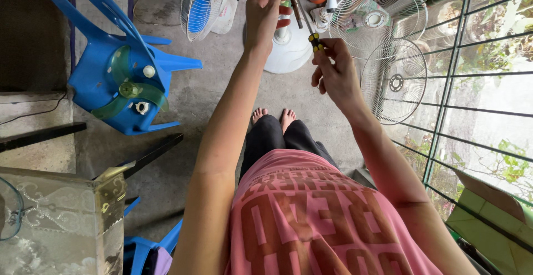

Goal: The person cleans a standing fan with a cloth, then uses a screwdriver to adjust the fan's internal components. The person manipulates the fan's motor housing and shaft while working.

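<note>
My right hand (336, 74) grips the yellow-and-black handle of a screwdriver (308, 24), whose shaft points up toward the top of a white pedestal fan (288, 50). My left hand (265, 7) is closed on the upper part of that fan, near the motor, beside the screwdriver's tip. The fan's round white base stands on the concrete floor ahead of my bare feet. What exactly the left fingers grasp is partly hidden.
Two white wire fan guards (395, 79) lean against a green window grille (444, 103) on the right. A blue-bladed fan (201, 0) stands at the top. A green fan blade (129, 91) and small white knobs lie on a tipped blue plastic chair (100, 67). A lace-covered table (61, 219) is lower left.
</note>
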